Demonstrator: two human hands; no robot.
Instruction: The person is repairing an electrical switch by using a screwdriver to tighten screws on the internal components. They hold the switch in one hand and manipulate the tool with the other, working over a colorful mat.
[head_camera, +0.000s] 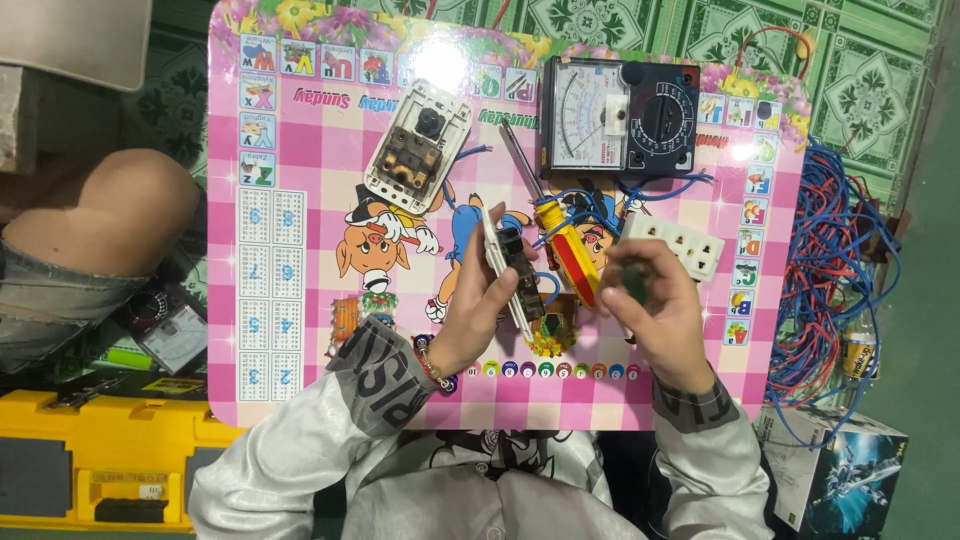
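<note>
The left hand (478, 300) is pinching a white switch plate (503, 268) on edge at table centre — light, stiff plastic, best gripped by its rims — while, at three o'clock, the right hand (655, 305) is curling its fingers round a small dark part (632, 280).

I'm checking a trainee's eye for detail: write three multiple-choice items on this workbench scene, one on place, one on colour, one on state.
1. Where does the black analogue multimeter lie?
A. at the pink cartoon-printed board's far edge
B. on the yellow toolbox
C. in the left hand

2. What colour is the handle of the screwdriver?
A. green
B. yellow and red
C. white

3. What is the state of the white switch plate lying on the board?
A. held in both hands
B. back side up, parts exposed
C. wrapped in wire

Answers: 1 A, it sits at the board's top edge. 2 B, the grip is yellow with red. 3 B, its brown inner parts face up, untouched.
</note>
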